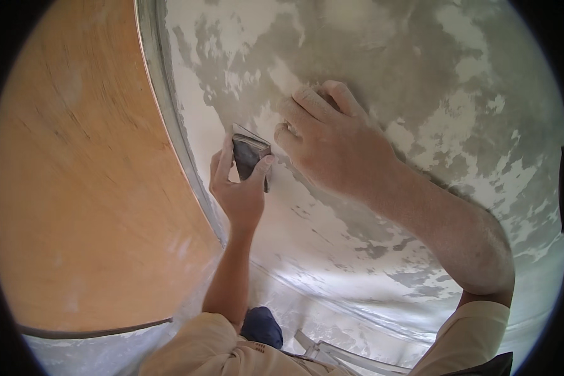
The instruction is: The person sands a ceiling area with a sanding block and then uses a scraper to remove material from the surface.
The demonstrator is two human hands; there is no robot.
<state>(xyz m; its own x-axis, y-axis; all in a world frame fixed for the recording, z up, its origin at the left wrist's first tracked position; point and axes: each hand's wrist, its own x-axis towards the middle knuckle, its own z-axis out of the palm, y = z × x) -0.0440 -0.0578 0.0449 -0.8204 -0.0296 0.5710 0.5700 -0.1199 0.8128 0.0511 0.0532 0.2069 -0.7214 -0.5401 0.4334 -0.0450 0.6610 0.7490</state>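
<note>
My left hand (241, 197) grips a dark sanding block (249, 153) with a pale, layered upper edge, fingers on its left and thumb on its right. The block is close to the patchy white and grey plastered wall (413, 94); whether it touches cannot be made out. Just right of it, my dusty right hand (335, 141) rests against the wall, its fingers curled in. Their tips point toward the surface and are mostly hidden, so what they hold, if anything, does not show.
An orange-brown wooden panel (94, 175) fills the left side. A grey frame strip (169, 119) runs between it and the plaster. Below, a pale metal frame (344, 354), perhaps a ladder, stands near my body, over a whitish floor (294, 310).
</note>
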